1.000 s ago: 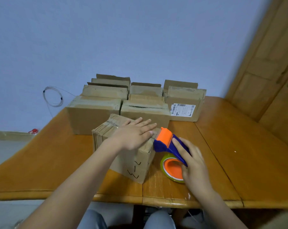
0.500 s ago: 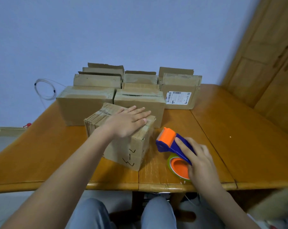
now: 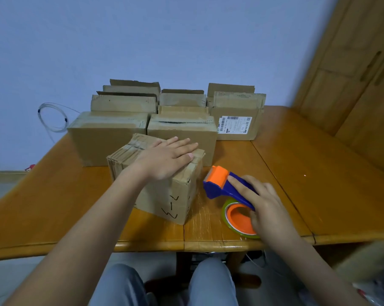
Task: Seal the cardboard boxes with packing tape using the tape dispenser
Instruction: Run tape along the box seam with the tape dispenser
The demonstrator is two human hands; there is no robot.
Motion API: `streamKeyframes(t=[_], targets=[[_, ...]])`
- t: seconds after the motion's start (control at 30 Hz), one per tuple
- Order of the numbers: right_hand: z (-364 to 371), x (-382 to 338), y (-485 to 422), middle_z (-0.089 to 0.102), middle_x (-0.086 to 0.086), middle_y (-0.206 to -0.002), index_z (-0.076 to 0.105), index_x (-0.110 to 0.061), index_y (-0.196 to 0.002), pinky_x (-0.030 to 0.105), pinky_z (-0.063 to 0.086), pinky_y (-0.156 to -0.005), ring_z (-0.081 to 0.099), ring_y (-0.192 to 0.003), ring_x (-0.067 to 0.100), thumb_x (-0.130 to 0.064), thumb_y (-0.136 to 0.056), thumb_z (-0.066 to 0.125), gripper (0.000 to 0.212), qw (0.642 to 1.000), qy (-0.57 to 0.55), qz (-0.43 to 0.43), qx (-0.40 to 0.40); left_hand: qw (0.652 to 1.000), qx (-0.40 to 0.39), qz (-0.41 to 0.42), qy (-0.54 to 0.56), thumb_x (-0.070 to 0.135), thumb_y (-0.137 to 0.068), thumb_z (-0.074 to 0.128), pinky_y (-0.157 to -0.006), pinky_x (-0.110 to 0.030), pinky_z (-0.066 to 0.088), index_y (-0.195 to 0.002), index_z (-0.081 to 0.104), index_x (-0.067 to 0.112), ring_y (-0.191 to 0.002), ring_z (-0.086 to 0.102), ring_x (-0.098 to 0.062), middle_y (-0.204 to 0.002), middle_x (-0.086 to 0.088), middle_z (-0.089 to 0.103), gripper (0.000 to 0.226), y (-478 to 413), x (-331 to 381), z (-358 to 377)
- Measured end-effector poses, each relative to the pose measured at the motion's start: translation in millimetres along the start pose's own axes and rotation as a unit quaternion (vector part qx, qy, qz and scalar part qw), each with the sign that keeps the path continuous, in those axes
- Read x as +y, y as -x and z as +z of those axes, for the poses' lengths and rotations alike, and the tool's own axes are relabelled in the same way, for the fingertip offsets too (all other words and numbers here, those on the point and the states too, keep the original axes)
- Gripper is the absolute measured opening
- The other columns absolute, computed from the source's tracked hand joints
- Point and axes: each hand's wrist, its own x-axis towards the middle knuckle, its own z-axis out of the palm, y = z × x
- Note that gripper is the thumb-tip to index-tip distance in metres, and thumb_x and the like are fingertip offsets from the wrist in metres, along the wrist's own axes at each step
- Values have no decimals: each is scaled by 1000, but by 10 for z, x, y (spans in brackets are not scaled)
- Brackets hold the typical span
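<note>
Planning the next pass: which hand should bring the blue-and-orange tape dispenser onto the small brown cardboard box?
Right. The right hand grips the blue-and-orange plastic tape dispenser beside the small brown cardboard box. The left hand lies flat on the box top, pressing it down.

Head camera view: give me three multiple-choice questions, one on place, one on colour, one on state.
1. Where is the tape dispenser relative to the nearest box? A on top of it; B beside it, on its right; C behind it.
2. What colour is the dispenser's handle? A blue; B green; C black.
3. What is the left hand doing? A gripping the dispenser; B raised in the air; C lying flat on the box top.
Answers: B, it sits to the box's right; A, the handle under the right hand is blue; C, its straight fingers rest on the box top.
</note>
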Motion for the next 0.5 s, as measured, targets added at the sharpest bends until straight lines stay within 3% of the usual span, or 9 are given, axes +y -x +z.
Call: streamKeyframes(t=[0.23, 0.37, 0.5], targets=[[37, -105, -59, 56, 12, -124, 45, -24, -140, 38, 53, -66, 57, -98, 31, 10, -56, 82, 98, 1000, 17, -5, -6, 1000, 8, -3, -2, 48, -103, 15, -120, -40, 0, -150, 11, 44, -148, 0, -10, -160, 15, 7, 48, -5, 4, -2], [-20, -78, -204, 55, 12, -128, 44, -26, -141, 42, 51, -73, 54, -100, 32, 9, -63, 79, 93, 999, 25, -26, -33, 1000, 3, -4, 6, 47, -103, 17, -120, -40, 2, -151, 15, 43, -148, 2, -10, -160, 15, 11, 48, 0, 21, -25], [-131, -61, -303, 55, 12, -128, 44, -26, -141, 42, 49, -75, 54, -101, 32, 6, -66, 79, 88, 996, 55, -57, -46, 997, -1, -33, 73, 47, -102, 30, -107, -36, 25, -146, 36, 32, -139, 30, -16, -151, 6, 36, 47, -54, 133, -152]])
